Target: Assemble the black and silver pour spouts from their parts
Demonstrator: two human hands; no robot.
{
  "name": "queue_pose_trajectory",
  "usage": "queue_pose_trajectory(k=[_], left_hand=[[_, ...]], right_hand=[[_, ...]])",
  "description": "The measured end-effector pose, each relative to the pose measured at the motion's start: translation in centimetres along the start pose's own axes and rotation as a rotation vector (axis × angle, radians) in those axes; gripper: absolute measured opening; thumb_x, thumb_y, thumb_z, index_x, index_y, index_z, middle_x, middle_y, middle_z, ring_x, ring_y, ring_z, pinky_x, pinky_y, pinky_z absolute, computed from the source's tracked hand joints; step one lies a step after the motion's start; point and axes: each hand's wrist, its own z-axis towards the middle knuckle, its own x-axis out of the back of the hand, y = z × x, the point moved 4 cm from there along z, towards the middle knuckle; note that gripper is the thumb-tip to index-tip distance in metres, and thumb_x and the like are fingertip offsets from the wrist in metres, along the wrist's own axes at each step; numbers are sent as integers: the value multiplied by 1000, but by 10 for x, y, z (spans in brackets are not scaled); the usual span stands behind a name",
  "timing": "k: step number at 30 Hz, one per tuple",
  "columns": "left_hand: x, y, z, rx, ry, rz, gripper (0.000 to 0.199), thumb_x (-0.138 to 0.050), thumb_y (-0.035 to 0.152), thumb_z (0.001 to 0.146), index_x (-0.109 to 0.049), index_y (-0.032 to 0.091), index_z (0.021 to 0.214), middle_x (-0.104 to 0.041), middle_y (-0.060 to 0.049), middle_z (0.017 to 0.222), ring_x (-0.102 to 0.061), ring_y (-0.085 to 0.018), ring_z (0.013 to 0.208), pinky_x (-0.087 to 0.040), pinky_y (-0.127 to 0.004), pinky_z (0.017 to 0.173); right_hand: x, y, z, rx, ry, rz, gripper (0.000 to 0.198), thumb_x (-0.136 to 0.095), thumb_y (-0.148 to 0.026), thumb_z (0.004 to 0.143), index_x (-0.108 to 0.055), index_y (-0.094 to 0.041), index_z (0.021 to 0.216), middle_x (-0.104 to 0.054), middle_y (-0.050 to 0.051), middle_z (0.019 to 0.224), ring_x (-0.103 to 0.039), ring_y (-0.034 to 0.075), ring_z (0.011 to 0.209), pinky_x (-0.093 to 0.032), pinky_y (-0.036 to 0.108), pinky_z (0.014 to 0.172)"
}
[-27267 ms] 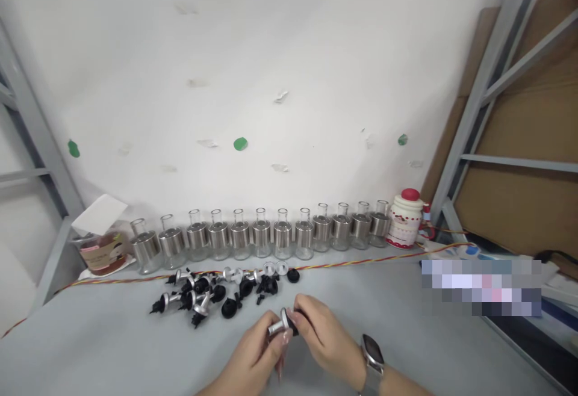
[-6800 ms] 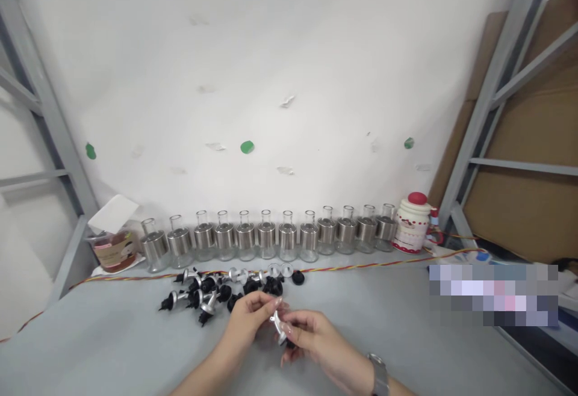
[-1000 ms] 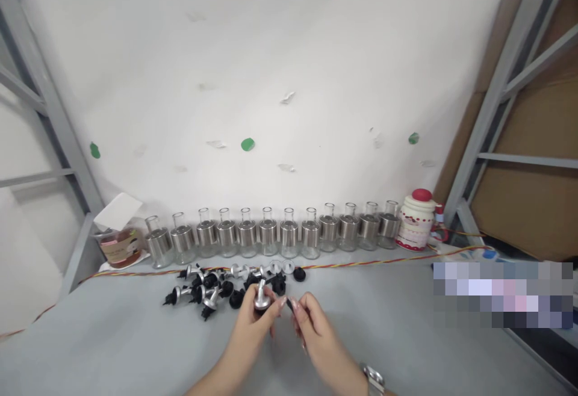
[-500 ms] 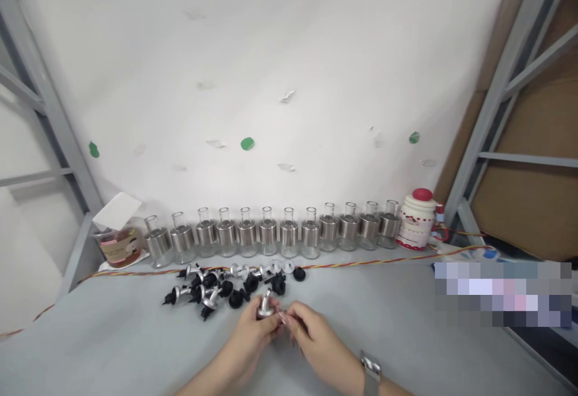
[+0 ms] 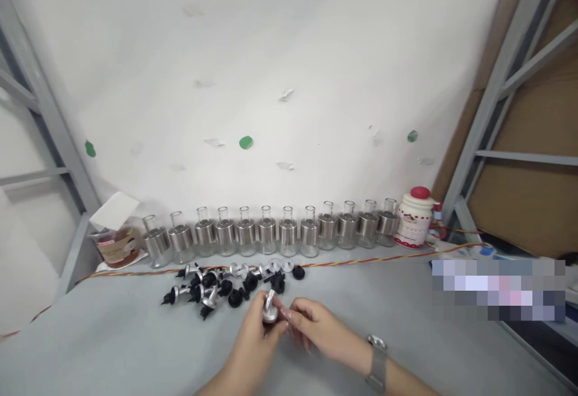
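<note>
A silver pour spout (image 5: 270,310) with a round base and a bent neck is gripped between the thumb and fingers of my left hand (image 5: 253,337). My right hand (image 5: 321,328) is close by on the right, its thumb and fingertips pinched together at the spout's base, touching the left fingertips. Whatever lies between those right fingers is hidden or too small to name. Beyond my hands lies a loose heap of silver spouts with black stoppers (image 5: 208,306), along with black stopper pieces (image 5: 235,298) and pale clear discs (image 5: 286,265).
Several glass bottles with steel collars (image 5: 246,230) stand in a row along the wall. A jar (image 5: 118,250) flanks them on the left, a white canister with a red knob (image 5: 413,221) on the right. A twisted red-yellow wire (image 5: 352,262) crosses the grey table (image 5: 135,342).
The spout in my left hand has tilted and shifted slightly right. My right hand has turned a little, its wrist moving right, with its fingertips still against the left hand.
</note>
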Motion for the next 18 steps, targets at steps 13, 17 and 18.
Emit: queue_pose_trajectory(k=[13,17,18], left_hand=[[2,2,2,13,46,81,31,-64,14,60,-44,20,82,-50,3,70,-53,-16,66,-44,-27,61],[6,5,5,57,67,181,33,-67,29,61,-42,20,82,-44,7,63,-44,-10,49,-38,-22,46],[6,5,4,72,44,187,33,-65,32,62,-42,21,82,-42,8,60,-41,-9,46,-35,-21,43]], right_hand=[[7,3,1,-114,72,-24,32,-54,-48,70,-43,-19,63,-44,-8,42,-38,6,33,-28,17,34],[22,-7,2,-65,193,9,38,-50,-54,71,-41,-19,58,-42,-8,41,-35,6,33,-26,18,34],[24,-10,2,-51,190,65,40,-49,-56,70,-39,-19,56,-42,-8,41,-34,5,33,-25,18,34]])
